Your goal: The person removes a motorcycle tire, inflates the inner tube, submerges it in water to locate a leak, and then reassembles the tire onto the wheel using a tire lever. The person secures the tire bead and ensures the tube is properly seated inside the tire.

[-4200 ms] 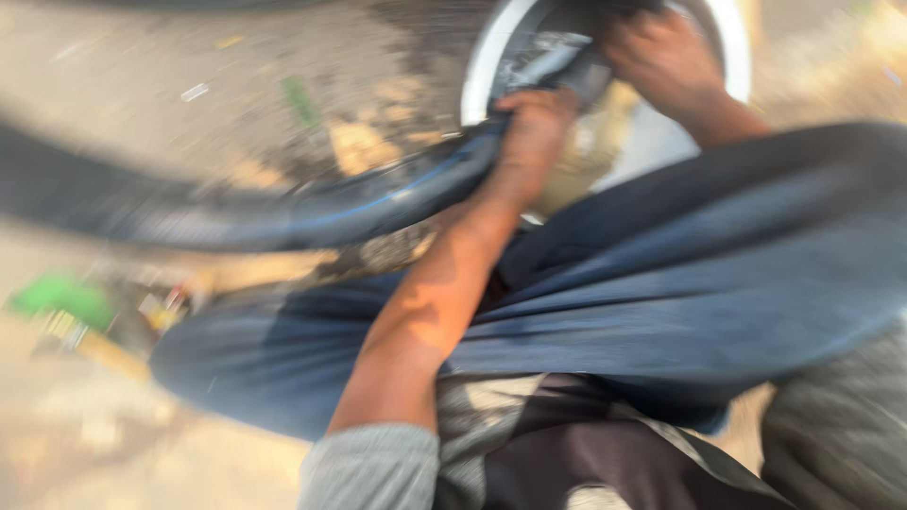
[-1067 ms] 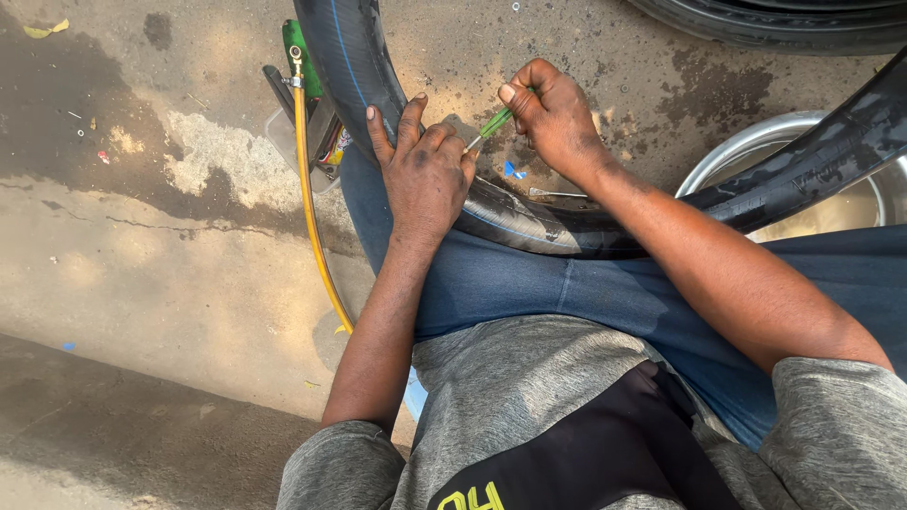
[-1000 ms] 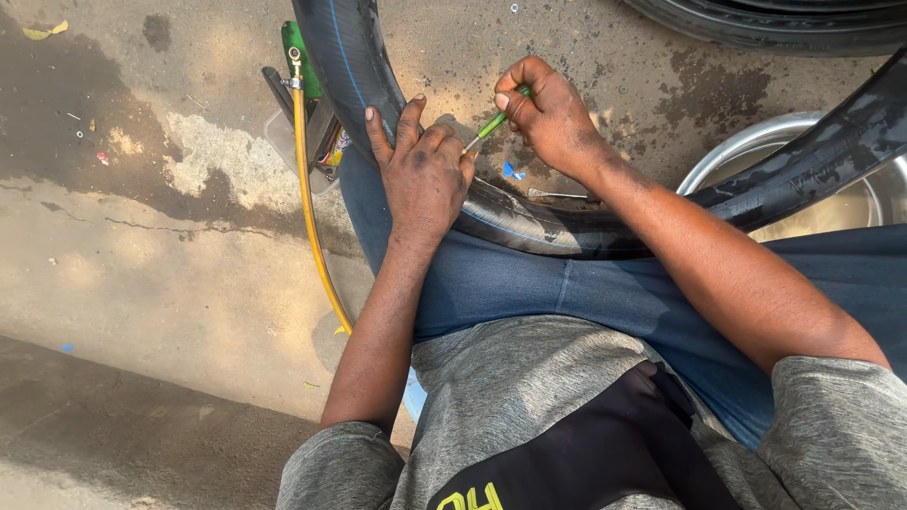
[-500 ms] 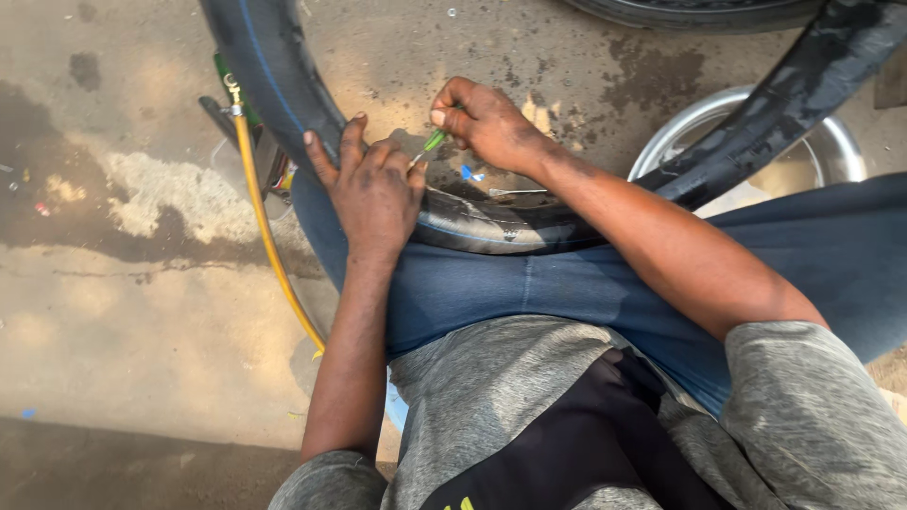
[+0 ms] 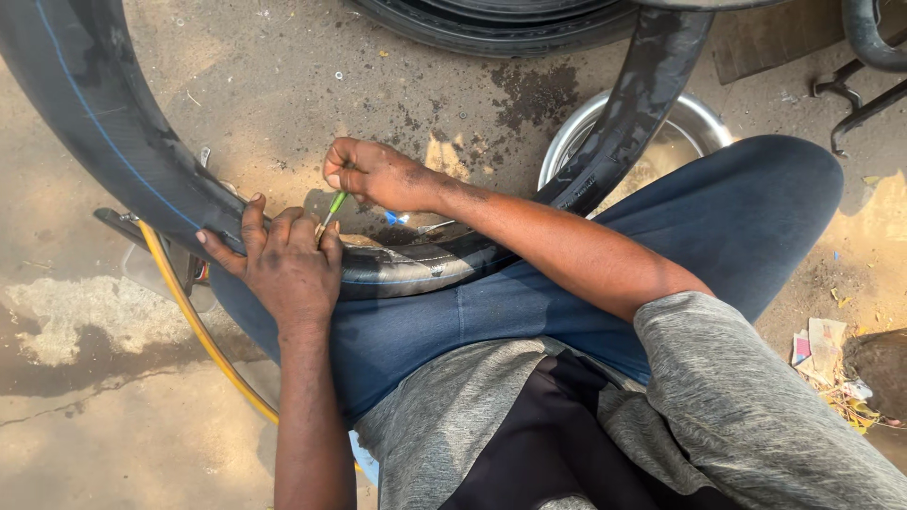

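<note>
Tube (image 5: 142, 161) is lying over the knee, left hand (image 5: 283, 269) pressing it flat, fingers spread; right hand (image 5: 373, 175) at 12 o'clock pinching a green tool (image 5: 333, 208)

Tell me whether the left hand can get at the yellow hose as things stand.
Probably yes. The left hand presses the black inner tube on the thigh, and the yellow hose runs along the ground just beside it, with nothing between. It would have to let go of the tube.
</note>
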{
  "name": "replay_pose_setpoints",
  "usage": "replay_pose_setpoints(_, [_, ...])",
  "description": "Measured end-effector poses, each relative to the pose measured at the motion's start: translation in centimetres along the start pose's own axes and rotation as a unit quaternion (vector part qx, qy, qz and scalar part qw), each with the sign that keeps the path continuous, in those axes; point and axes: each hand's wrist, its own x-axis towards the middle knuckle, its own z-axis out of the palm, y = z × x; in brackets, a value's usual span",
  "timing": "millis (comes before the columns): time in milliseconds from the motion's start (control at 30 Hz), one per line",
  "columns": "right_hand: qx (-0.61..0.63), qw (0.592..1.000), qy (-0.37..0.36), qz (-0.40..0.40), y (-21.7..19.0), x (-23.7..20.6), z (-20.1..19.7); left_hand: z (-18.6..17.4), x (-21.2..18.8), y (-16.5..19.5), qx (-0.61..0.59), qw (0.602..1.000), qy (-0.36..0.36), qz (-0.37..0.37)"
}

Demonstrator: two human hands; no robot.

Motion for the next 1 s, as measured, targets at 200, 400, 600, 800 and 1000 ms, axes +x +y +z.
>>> replay_pose_setpoints(200, [-0.010, 0.999, -0.033, 0.020, -0.3, 0.4, 0.1, 0.6, -0.4, -0.1, -0.010, 1.000, -0.010, -0.022])
replay_pose_setpoints(400, [0.008, 0.999, 0.011, -0.045, -1.1, 0.1, 0.2, 1.1, -0.5, -0.4, 0.020, 1.000, -0.006, -0.011])
replay_pose_setpoints(600, [-0.050, 0.996, -0.006, 0.068, -0.8, 0.2, -0.2, 1.3, -0.2, -0.3, 0.020, 1.000, 0.003, -0.014])
replay_pose_setpoints(800, [0.026, 1.000, -0.014, 0.000, -0.3, 0.5, -0.1, 0.2, 0.6, 0.6, -0.022, 0.999, -0.006, -0.029])
replay_pose_setpoints(1000, [0.135, 0.980, -0.037, -0.144, 0.8, 1.2, -0.2, 0.1, 1.5, 1.6, -0.014, 0.999, 0.016, -0.034])
